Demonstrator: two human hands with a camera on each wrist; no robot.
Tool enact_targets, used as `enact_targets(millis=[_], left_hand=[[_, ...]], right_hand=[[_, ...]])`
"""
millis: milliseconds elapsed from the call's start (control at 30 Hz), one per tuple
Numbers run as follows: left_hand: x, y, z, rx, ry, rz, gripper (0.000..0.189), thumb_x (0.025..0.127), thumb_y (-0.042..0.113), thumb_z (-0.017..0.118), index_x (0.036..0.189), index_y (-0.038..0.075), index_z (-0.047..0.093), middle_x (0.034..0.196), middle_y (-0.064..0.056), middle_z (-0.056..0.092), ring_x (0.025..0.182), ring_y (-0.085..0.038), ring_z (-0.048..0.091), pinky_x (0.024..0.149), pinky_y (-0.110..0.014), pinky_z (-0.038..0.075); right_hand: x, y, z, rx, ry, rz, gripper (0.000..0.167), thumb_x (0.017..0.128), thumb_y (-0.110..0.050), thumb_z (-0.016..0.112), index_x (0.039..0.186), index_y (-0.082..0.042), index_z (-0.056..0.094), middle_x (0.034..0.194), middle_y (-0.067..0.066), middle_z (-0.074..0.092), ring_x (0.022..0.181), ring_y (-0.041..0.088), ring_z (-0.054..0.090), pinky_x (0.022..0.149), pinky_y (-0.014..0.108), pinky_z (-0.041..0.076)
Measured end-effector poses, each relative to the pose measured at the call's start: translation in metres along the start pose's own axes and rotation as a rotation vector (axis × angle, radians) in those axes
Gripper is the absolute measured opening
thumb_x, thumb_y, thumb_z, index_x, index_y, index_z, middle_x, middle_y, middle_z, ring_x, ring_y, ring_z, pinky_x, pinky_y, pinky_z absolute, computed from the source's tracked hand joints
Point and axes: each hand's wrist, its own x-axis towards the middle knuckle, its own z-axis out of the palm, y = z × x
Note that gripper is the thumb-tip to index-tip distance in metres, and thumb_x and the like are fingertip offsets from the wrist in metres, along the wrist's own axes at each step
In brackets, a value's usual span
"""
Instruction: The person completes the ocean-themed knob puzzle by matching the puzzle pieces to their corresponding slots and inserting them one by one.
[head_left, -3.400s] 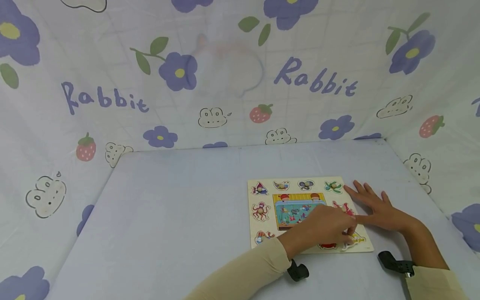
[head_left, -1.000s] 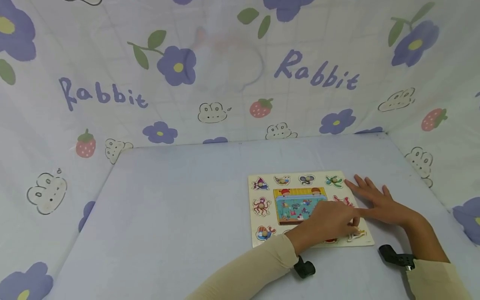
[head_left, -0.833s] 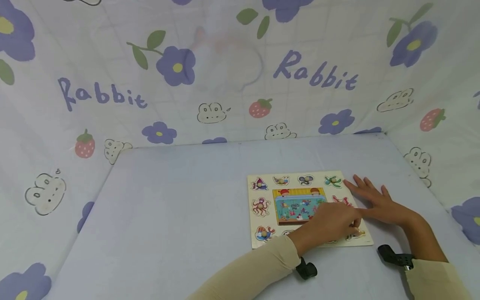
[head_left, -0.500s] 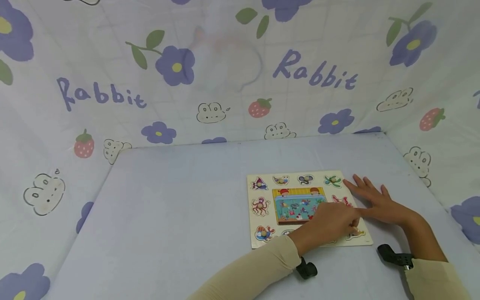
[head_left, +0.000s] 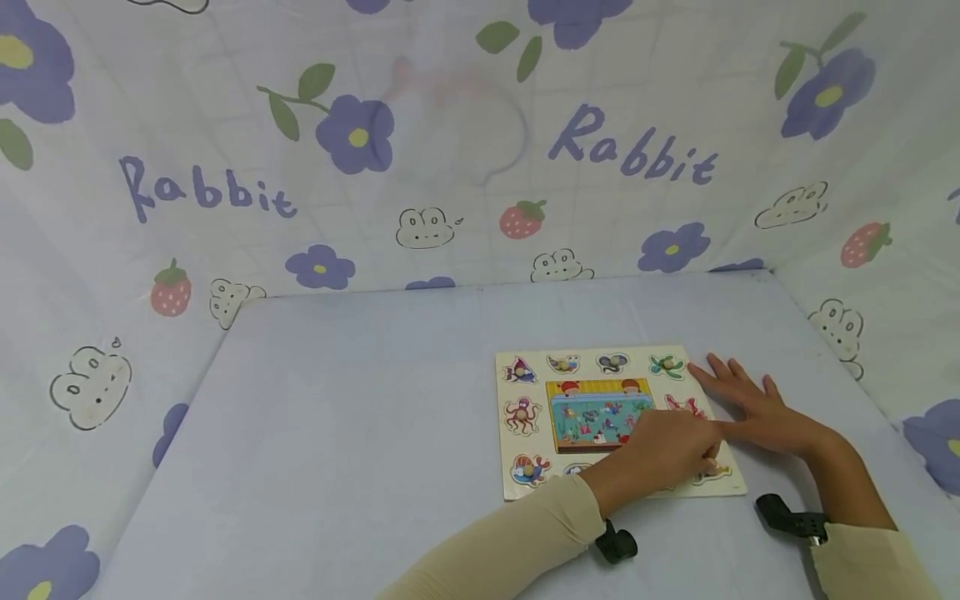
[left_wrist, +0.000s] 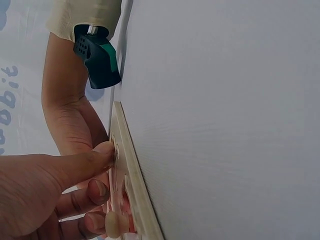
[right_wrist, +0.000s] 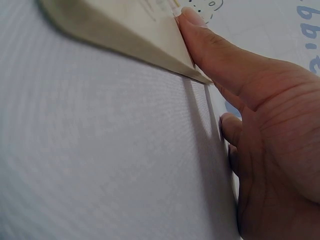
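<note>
A cream wooden knob puzzle board [head_left: 525, 442] lies on the table at right. My left hand [head_left: 663, 446] reaches across its near right part. Curled fingers and thumb pinch at a yellow puzzle piece [head_left: 718, 475] in the near right corner; its knob is hidden by them. In the left wrist view the thumb [left_wrist: 102, 154] is down on the board's face, beside a pale wooden knob [left_wrist: 114, 225] on a red piece. My right hand [head_left: 761, 417] rests spread along the board's right edge, its thumb [right_wrist: 200, 37] touching the edge.
Other knobbed sea-animal pieces, such as an octopus [head_left: 521, 415] and a striped fish [head_left: 519, 370], sit around the board's aquarium picture [head_left: 592, 417]. A white-covered table [head_left: 337, 417] extends left. Patterned cloth [head_left: 465, 183] hangs behind and at both sides. Black cameras [head_left: 787, 517] are on both wrists.
Over three seconds ago the yellow piece lay askew at its outline; now it sits lined up in the corner. My left hand has shifted slightly right with it. The right hand stays put.
</note>
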Motion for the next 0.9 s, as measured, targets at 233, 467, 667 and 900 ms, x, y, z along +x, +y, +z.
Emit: enact_targets(millis=[233, 467, 667, 900], left_hand=[[0.000, -0.003, -0.003, -0.011, -0.025, -0.002, 0.022, 0.091, 0.054, 0.071, 0.108, 0.041, 0.070, 0.079, 0.025, 0.064, 0.064, 0.005, 0.049, 0.054, -0.020, 0.037], [-0.013, -0.019, -0.023, 0.027, 0.053, 0.038, 0.033, 0.094, 0.061, 0.061, 0.120, 0.042, 0.068, 0.083, 0.025, 0.067, 0.063, 0.008, 0.051, 0.053, -0.016, 0.038], [-0.036, -0.048, -0.053, 0.025, 0.146, 0.022, 0.033, 0.099, 0.059, 0.055, 0.121, 0.039, 0.068, 0.071, 0.021, 0.062, 0.058, 0.004, 0.050, 0.052, -0.016, 0.037], [-0.068, -0.098, -0.078, -0.022, 0.292, -0.044, 0.033, 0.099, 0.054, 0.059, 0.118, 0.029, 0.071, 0.073, 0.018, 0.062, 0.060, 0.002, 0.050, 0.047, -0.016, 0.035]], right_hand=[[-0.001, -0.003, -0.002, -0.001, -0.004, 0.008, 0.090, 0.091, -0.043, 0.070, 0.163, -0.020, 0.021, 0.167, 0.025, 0.000, 0.150, 0.050, -0.015, 0.105, 0.071, -0.023], [0.000, 0.000, 0.001, 0.003, 0.004, -0.001, 0.090, 0.090, -0.043, 0.071, 0.162, -0.019, 0.022, 0.167, 0.025, -0.001, 0.149, 0.050, -0.016, 0.105, 0.071, -0.024], [0.003, -0.001, 0.002, -0.020, 0.004, 0.016, 0.092, 0.091, -0.045, 0.071, 0.163, -0.020, 0.020, 0.166, 0.025, -0.001, 0.150, 0.050, -0.016, 0.105, 0.071, -0.023], [0.003, -0.003, -0.001, -0.024, -0.009, 0.024, 0.094, 0.090, -0.046, 0.072, 0.163, -0.020, 0.018, 0.166, 0.028, -0.001, 0.149, 0.052, -0.015, 0.106, 0.072, -0.020]])
